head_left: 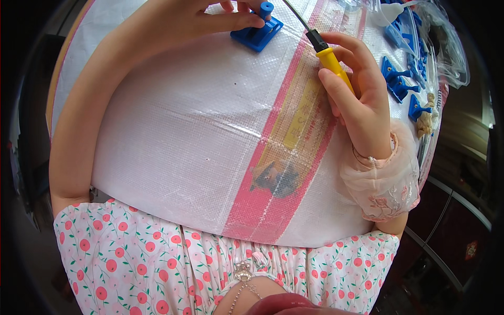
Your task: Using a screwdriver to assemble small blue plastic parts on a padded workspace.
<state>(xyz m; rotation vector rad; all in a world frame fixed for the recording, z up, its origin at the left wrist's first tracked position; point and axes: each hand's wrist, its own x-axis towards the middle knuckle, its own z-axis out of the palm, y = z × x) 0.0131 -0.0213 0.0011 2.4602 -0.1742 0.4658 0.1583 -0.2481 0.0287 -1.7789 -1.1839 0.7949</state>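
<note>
My left hand reaches across the top of the table and pinches a blue plastic part, a flat block with a round peg standing on it. My right hand grips a screwdriver with a yellow handle and black collar; its thin metal shaft slants up toward the blue part. The screwdriver's tip is out of view at the top edge. Both hands rest over a white woven plastic sheet that covers the table.
Several more blue plastic parts lie at the right edge, with a clear plastic bag and a small beige lump. A red and yellow printed band runs across the sheet. Dark cabinets stand at the lower right.
</note>
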